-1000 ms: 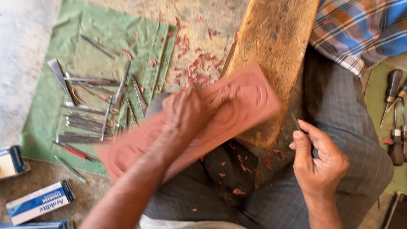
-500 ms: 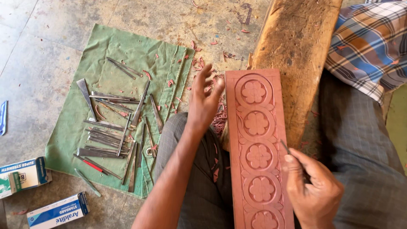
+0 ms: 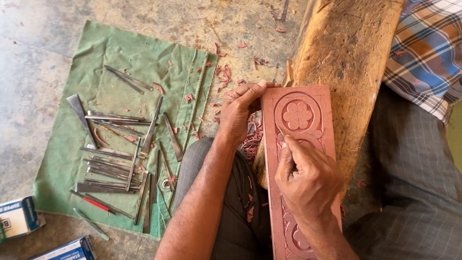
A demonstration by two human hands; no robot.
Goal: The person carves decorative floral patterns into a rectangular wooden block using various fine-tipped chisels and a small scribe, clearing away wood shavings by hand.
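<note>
head view: left hand point(image 3: 240, 113) grips carved panel point(image 3: 301, 144) edge; right hand point(image 3: 308, 180) covers it, grip unclear; chisels point(image 3: 120, 159) beside.

Your left hand point(image 3: 240, 113) sits palm-down with fingers curled and thumb extended to the right, forearm angled up from below, while your right hand point(image 3: 308, 180) is loosely fisted, knuckles up.

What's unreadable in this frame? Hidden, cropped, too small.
Head view only:
- Panel: the middle carvings are hidden under the right hand; the near end is cut by the bottom edge.
- Right hand's grip: any tool in it is hidden by the fingers.
- Left hand: its thumb side lies behind the panel's edge.
- Chisels on the green cloth: tips too small to tell apart.
- Boxes: cut by the left and bottom edges.
</note>
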